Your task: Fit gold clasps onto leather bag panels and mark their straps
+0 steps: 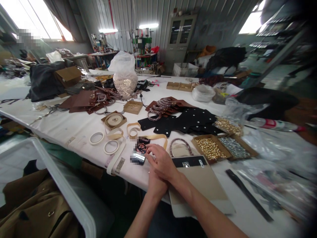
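Observation:
My right hand (pixel 162 162) crosses over my left wrist at the table's front edge. Its fingers are partly stretched and apart, with the fingertips at the right side of a smartphone (pixel 140 152) whose screen is lit. Whether they touch the screen is unclear. My left hand (pixel 156 181) is under the right one, and its fingers are hidden. To the right of both hands is a beige bag panel (pixel 198 185) with a dark top strip. A round wrapped handle (pixel 182 140) stands behind that panel. Cream tape (pixel 118 155) and tape rolls (pixel 111 146) lie left of the phone.
Boxes of gold studs (pixel 210 147) and silver studs (pixel 234 147) sit at right. Black pieces (pixel 190 120) and brown pieces with handles (pixel 163 107) lie beyond. A white bin (pixel 71 198) holds brown fabric at lower left. A dark strip (pixel 249 195) lies at right.

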`<state>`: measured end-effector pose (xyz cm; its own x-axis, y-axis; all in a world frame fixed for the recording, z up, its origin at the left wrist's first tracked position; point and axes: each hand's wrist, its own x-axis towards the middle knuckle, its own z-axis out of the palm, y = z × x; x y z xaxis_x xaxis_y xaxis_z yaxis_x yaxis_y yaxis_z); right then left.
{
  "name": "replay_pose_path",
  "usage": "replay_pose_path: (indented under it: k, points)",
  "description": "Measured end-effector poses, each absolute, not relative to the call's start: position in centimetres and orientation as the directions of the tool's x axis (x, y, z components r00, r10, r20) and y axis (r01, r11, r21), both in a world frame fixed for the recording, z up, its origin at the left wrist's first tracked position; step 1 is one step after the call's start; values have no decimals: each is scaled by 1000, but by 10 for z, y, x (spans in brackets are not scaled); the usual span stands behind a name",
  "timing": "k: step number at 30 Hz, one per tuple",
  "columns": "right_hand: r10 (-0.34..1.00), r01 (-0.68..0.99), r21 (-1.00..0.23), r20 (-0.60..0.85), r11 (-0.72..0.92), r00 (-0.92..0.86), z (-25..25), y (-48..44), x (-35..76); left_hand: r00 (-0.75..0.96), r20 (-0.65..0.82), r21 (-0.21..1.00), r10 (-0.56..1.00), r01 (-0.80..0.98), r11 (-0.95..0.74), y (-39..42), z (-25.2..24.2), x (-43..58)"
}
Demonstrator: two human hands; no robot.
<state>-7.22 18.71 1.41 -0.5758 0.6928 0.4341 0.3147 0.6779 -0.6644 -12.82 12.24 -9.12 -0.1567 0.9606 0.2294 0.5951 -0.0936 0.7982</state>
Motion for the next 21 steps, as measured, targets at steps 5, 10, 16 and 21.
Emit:
replay_pose_path:
  k: [5,10,16,21]
  points:
    - [771,408,-655,509,636,-384,30,169,-22,-194,277,815,941,565,-124,119,-61,-129]
    - [860,689,-569,484,449,-161,5,158,83,-238,317,843,918,515,-157,113,-51,-130]
    - [963,754,-657,210,10,170,-34,151,184,-249,340,846,907,502,-179,113,-59,-128]
    - [984,504,-845,-155,-176,83,-32,160,194,-282,317,857,905,493,-147,117,-76,-126]
